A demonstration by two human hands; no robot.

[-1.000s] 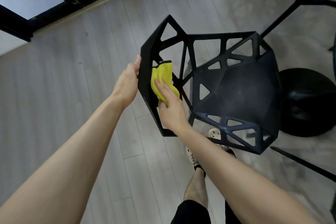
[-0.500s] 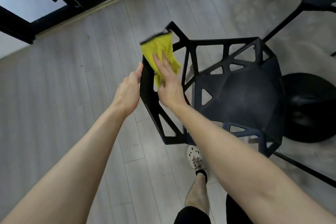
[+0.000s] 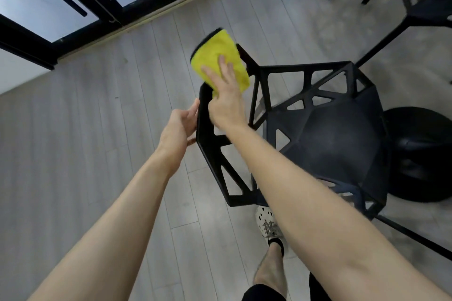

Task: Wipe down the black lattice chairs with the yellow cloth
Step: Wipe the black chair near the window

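Lattice chair (image 3: 330, 139): black, triangle-pierced; your left hand (image 3: 177, 127) is gripping its back edge
Yellow cloth (image 3: 211, 52): dark-hemmed; your right hand (image 3: 226, 105) is pressing it flat-fingered

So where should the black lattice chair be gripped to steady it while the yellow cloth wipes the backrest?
Take the black lattice chair by the backrest's outer side bar, coming from the left, outside the seat. It is a straight edge with open triangles beside it for fingers to wrap, clear of the yellow cloth under the right hand. The left hand holds there.
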